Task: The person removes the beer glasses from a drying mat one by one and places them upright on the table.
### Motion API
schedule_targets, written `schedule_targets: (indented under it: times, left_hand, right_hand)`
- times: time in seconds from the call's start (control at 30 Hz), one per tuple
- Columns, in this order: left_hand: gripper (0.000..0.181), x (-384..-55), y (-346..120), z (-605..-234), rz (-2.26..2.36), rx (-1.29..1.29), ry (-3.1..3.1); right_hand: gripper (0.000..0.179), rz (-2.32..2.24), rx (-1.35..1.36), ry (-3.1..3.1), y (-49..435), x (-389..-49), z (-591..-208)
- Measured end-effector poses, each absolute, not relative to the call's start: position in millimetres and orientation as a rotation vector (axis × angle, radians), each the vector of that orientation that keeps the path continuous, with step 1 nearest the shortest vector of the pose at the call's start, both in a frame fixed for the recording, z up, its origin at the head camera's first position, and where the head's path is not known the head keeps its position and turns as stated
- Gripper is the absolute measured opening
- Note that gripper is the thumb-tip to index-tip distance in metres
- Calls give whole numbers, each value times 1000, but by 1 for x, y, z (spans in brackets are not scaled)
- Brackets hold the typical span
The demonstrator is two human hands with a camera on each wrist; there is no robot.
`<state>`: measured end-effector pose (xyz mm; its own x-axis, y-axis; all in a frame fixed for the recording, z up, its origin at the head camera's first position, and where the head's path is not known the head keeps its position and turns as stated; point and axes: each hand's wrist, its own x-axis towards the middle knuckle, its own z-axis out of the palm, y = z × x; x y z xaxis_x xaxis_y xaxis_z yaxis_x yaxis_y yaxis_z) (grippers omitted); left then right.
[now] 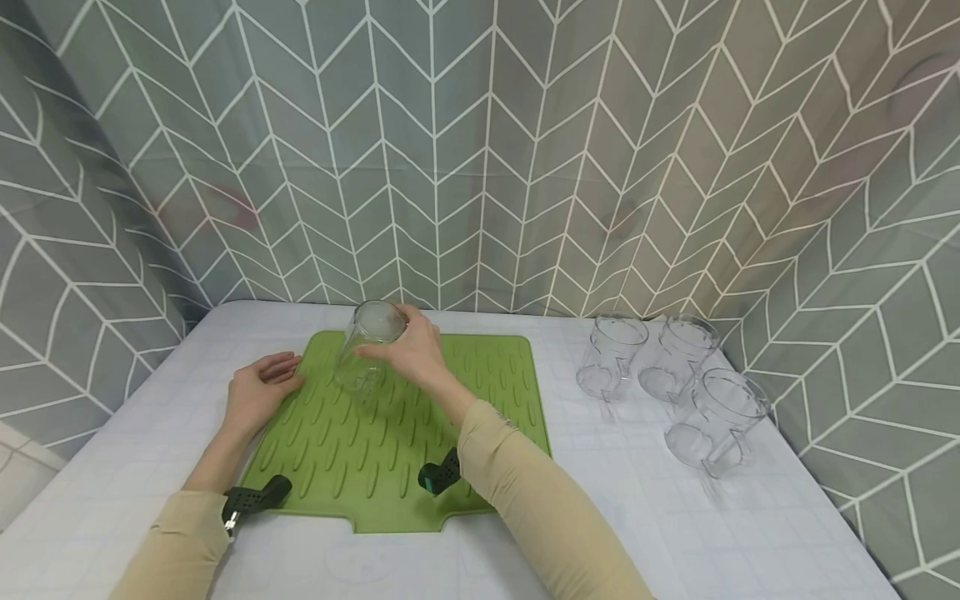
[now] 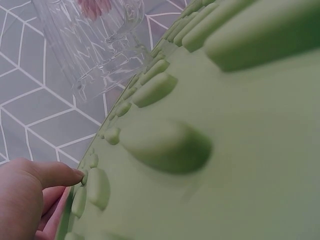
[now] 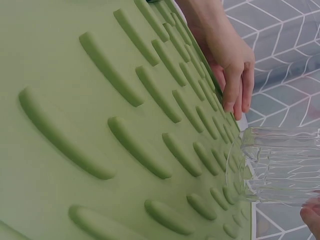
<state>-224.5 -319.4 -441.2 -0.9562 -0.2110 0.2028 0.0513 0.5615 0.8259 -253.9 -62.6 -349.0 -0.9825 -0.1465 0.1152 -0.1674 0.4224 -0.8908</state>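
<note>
A clear glass mug [image 1: 362, 354] leans slightly over the left back part of a green ridged mat [image 1: 420, 517]. My right hand [image 1: 414, 346] grips it near its upper end, thumb on the near side and fingers round the far side. In the left wrist view, the handle of the glass mug [image 2: 132, 20] shows. The lower end of the glass mug [image 3: 280, 162] is close over the ridges in the right wrist view. At the mat's left edge rests my left hand [image 1: 260, 392], fingers loosely bent, its thumb tip touching the green mat [image 2: 240, 150] at the border.
Three more clear glass mugs stand to the right of the mat: a back left mug [image 1: 611, 358], a back right mug [image 1: 678, 358] and a front mug [image 1: 716, 421]. A white cloth [image 1: 600, 517] covers the table. Patterned grey curtains [image 1: 465, 167] hang behind and at both sides.
</note>
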Motion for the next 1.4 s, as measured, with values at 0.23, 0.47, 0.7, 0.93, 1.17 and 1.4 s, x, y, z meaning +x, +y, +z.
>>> schedule_targets:
  times: [0.23,0.47,0.7,0.93,1.17,1.4]
  left_hand:
    - [53,-225,-319,-441,-1341,121,-2524]
    - [53,-225,-319,-441,-1335,128,-2523]
    - [54,-224,-319,-441,-1352,120,-2515]
    - [53,-224,-319,-442,-1331,105,-2517]
    - [54,-224,-319,-441,-1339,111,-2521]
    - [53,-224,-318,-440,-1331,116,-2525]
  right_hand:
    - [86,1641,288,-2627,-60,-254,-350]
    - [88,1685,255,-2621,-57,-254,-351]
    - [90,1680,237,-2624,-54,-253,-351]
    - [91,1667,220,-2635,-50,-253,-351]
    - [91,1669,200,-2648,-45,-254,-353]
    - [91,1677,194,-2644,-40,-253,-352]
